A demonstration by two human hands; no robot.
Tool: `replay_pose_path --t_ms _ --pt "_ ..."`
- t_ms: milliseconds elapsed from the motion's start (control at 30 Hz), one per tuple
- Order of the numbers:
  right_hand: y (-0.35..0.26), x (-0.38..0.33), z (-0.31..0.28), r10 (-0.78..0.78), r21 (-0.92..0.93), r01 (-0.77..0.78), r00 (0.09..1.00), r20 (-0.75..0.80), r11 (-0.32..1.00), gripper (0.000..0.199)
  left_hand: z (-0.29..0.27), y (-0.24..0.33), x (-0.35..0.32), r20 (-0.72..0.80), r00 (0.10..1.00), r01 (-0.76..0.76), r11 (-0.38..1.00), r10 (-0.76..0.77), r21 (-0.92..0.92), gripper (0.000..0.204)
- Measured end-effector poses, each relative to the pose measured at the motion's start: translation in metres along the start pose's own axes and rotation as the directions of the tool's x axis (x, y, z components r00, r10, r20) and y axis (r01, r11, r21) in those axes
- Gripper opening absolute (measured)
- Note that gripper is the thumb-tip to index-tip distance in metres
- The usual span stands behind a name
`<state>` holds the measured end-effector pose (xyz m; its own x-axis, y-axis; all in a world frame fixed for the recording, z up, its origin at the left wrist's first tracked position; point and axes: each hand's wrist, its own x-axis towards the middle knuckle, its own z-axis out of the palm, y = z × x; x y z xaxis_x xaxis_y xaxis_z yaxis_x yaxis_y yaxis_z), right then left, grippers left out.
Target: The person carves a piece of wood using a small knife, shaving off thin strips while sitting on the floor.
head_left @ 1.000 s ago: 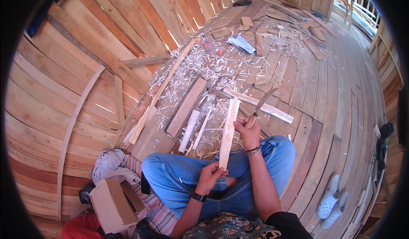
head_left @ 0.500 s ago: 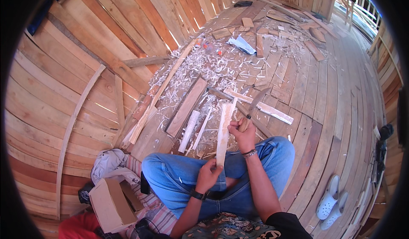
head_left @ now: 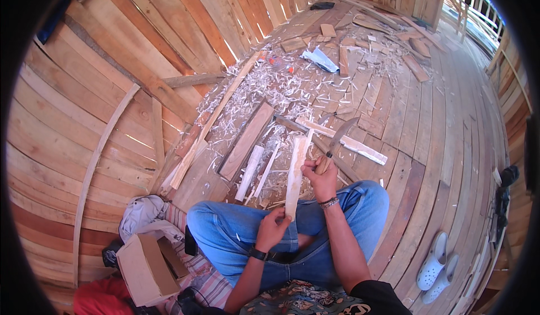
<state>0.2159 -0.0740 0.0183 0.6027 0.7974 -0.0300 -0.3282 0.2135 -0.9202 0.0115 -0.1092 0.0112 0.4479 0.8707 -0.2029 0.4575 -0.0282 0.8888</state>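
Note:
My left hand (head_left: pixel 271 229) pinches the near end of a pale wooden strip (head_left: pixel 295 174), which stands out away from me above my crossed legs. In my right hand (head_left: pixel 322 180) is a knife (head_left: pixel 340 137), gripped by its wooden handle, its curved blade pointing away and to the right. The right fingers also rest near the strip's right edge; whether they press on it I cannot tell. A thin sliver (head_left: pixel 309 137) stands along the strip's far right side. Beyond my knees lie a whittled pale stick (head_left: pixel 249 173) and a narrow strip (head_left: pixel 267 169).
A reddish plank (head_left: pixel 247 141) and a pale batten (head_left: pixel 346 142) lie ahead on the plank floor. Shavings (head_left: pixel 259 90) and offcuts (head_left: pixel 413 66) spread beyond. A cardboard box (head_left: pixel 147 271) stands at the left, light clogs (head_left: pixel 436 267) at the right. A board wall (head_left: pixel 67 146) rises on the left.
My left hand has shifted very slightly at the strip's near end. The knife and the right hand stay almost where they were.

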Motion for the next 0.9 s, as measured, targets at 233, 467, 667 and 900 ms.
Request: replay_pose_path --t_ms 233,467,667,900 --pt "0.002 -0.001 0.003 -0.025 0.0 0.025 0.998 0.05 1.0 0.035 -0.007 -0.005 0.007 0.013 1.0 -0.008 0.998 0.007 0.067 0.024" --pt "0.005 -0.001 0.003 -0.01 -0.005 0.01 0.999 0.033 1.0 0.035 -0.004 -0.021 0.005 -0.032 0.999 0.023 0.998 -0.025 -0.065 0.02" --pt "0.007 0.002 0.002 0.022 0.03 -0.019 0.996 -0.081 0.999 0.035 -0.003 -0.014 0.0 0.008 1.0 0.021 0.987 -0.02 -0.157 0.02" --pt "0.016 0.007 -0.004 0.008 0.055 -0.001 0.992 -0.129 0.998 0.034 0.0 -0.004 -0.006 0.131 0.99 0.078 0.96 -0.044 -0.268 0.02"
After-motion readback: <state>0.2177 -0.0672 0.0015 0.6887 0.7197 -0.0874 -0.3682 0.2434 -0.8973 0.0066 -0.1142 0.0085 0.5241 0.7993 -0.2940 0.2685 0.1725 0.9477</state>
